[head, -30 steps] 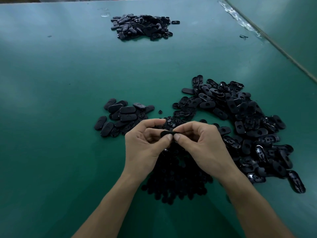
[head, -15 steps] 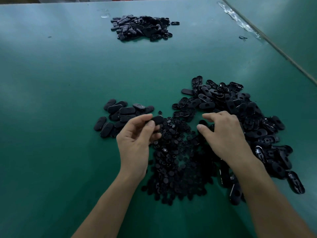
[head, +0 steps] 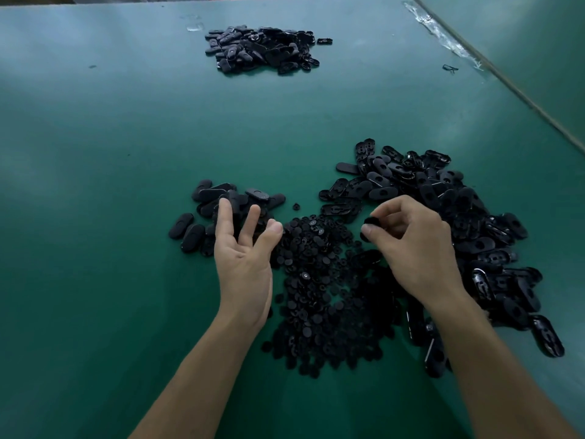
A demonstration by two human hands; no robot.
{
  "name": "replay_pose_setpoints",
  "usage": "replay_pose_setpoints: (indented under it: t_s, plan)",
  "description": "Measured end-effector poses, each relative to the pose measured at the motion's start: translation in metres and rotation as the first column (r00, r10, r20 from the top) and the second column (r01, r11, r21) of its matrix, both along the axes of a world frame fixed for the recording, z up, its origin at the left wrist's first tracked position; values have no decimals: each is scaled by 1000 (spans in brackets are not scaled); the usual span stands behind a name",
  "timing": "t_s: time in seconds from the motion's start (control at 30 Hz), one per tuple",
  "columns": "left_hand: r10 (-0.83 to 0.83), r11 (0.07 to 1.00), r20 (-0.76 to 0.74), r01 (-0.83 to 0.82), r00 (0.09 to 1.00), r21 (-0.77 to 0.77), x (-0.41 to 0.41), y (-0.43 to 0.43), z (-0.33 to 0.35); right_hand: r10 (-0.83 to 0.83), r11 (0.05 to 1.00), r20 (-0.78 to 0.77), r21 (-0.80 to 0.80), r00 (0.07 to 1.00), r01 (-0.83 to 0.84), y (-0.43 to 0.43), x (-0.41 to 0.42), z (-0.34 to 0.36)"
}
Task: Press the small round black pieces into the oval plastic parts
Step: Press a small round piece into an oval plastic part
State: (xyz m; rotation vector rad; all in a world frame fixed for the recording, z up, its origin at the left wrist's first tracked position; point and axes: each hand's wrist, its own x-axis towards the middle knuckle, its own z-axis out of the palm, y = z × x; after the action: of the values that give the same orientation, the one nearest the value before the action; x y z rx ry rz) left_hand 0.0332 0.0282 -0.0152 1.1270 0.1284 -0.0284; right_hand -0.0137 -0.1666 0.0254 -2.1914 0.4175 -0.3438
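Dozens of oval parts [head: 209,195] sit in a small heap at L on the green bench [head: 95,217]; L hand [head: 243,258] hangs over the heap's near edge, fingers spread, holding nothing; round black pieces [head: 319,296] are heaped in the middle, btwn the hands; R hand [head: 418,248] pinches one small black piece [head: 368,222] thumb-to-forefinger, can't tell which sort; big pile of ovals [head: 459,217] lies beyond and R of it.

A factory assembly bench: a wide green table [head: 126,153] bearing sorted bulk parts. Small round pieces [head: 316,296] lie in one heap; ovals [head: 443,217] are heaped just right of it, a smaller pile [head: 218,204] just left of it, another pile [head: 262,49] far behind it.
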Motion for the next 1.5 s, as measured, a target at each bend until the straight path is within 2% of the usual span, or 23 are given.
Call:
replay_pose_setpoints:
  t_s: [0.17, 0.3, 0.43, 0.53, 0.67, 0.77, 0.83, 1.17, 1.37, 1.43, 1.5]
  plan:
    - [-37, 992, 192, 14, 981, 123, -4, -4, 0, 121, 951, 130, 271, 984, -152, 13, -2, 3]
    - [-130, 976, 213, 87, 968, 198, -11, -5, 4, 240, 832, 261, 441, 935, -336, 28, -3, 3]
    - [-221, 942, 238, 144, 946, 303, -14, -6, 7, 315, 733, 330, 511, 890, -449, 40, -4, 2]
    - [-233, 935, 237, 150, 943, 322, -13, -5, 6, 328, 753, 330, 474, 885, -456, 42, -4, 3]
    - [-176, 968, 187, 136, 966, 212, -10, -3, 5, 201, 833, 191, 483, 961, -270, 39, -3, 0]
    - [-159, 975, 179, 126, 971, 181, -10, -3, 5, 204, 804, 118, 545, 972, -236, 37, -4, -1]
    - [-165, 975, 187, 132, 968, 178, -11, -3, 5, 243, 828, 93, 498, 965, -257, 38, -6, -2]
    - [-212, 967, 194, 176, 958, 187, -12, -3, 6, 206, 843, 106, 485, 973, -231, 40, -5, -5]
    - [-273, 949, 239, 220, 932, 225, -14, -3, 5, 192, 777, 97, 593, 977, -212, 46, -5, -5]
    - [-258, 948, 234, 199, 937, 249, -14, -3, 5, 235, 827, 71, 509, 969, -238, 45, -5, -5]
    - [-244, 948, 241, 179, 939, 261, -14, -5, 5, 265, 908, 28, 329, 964, -260, 43, -5, -5]
